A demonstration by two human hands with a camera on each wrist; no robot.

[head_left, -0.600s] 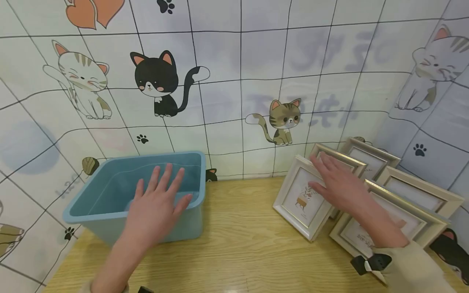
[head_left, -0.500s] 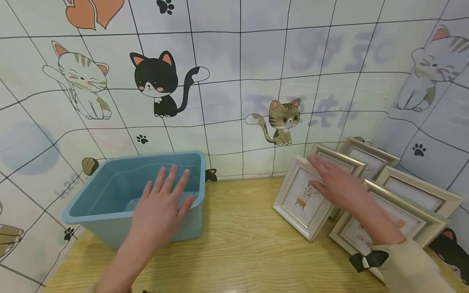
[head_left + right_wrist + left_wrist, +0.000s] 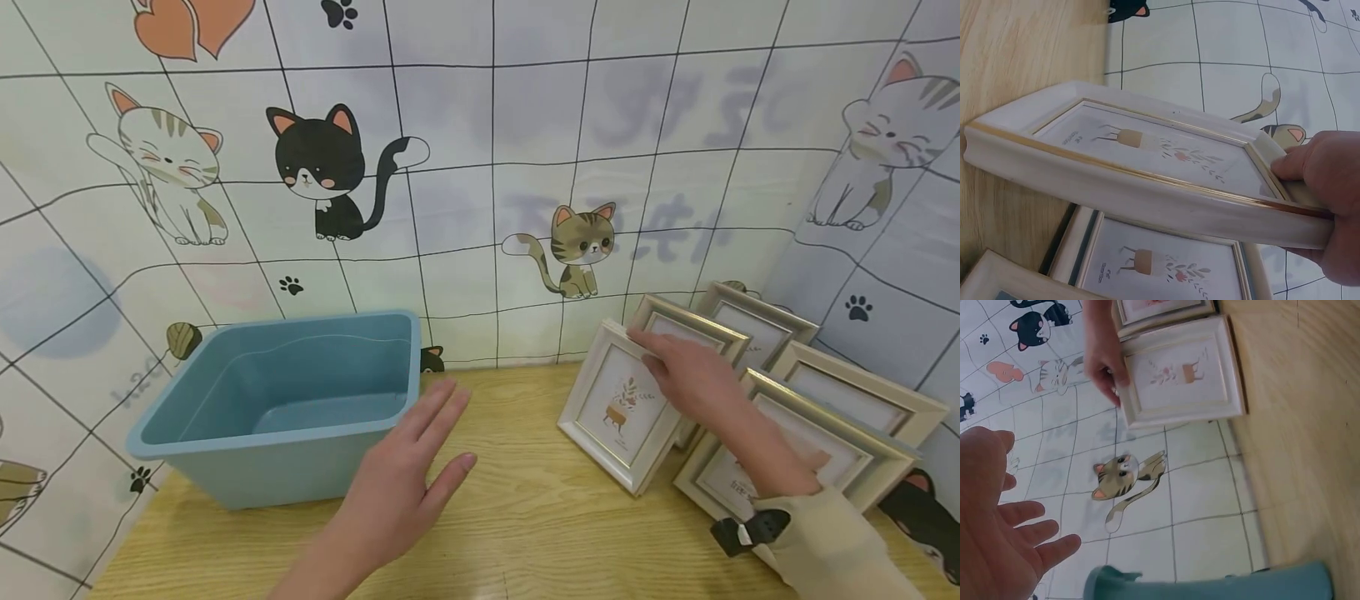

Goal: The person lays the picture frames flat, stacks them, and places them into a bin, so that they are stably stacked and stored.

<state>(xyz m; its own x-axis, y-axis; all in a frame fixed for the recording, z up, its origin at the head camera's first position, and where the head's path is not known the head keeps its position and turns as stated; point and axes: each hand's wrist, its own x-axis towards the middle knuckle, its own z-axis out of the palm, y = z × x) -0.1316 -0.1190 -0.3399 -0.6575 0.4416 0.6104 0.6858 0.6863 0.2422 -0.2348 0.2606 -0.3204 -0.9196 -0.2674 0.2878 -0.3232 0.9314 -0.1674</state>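
My right hand point(image 3: 697, 379) pinches the top edge of a white picture frame point(image 3: 617, 408) in the head view. Its thumb point(image 3: 1291, 164) lies on the front of that frame in the right wrist view, with fingers behind. The frame leans back and shows a drawing of a plant in a pot. In front of the right corner of a blue plastic bin point(image 3: 277, 471), my left hand point(image 3: 397, 483) is held in the air, fingers straight and holding nothing. Its palm side point(image 3: 997, 544) shows in the left wrist view.
Behind and right of the held frame, several more picture frames point(image 3: 896, 454) lean in a cluster. One larger gold-edged frame is partly covered by my right forearm. A wood-grain tabletop point(image 3: 525, 517) runs between bin and frames. Cat-patterned wall covering point(image 3: 457, 192) rises behind.
My left hand has moved right, from over the bin's front rim to beside its right corner. My right hand's fingers have closed on the top edge of the picture frame.
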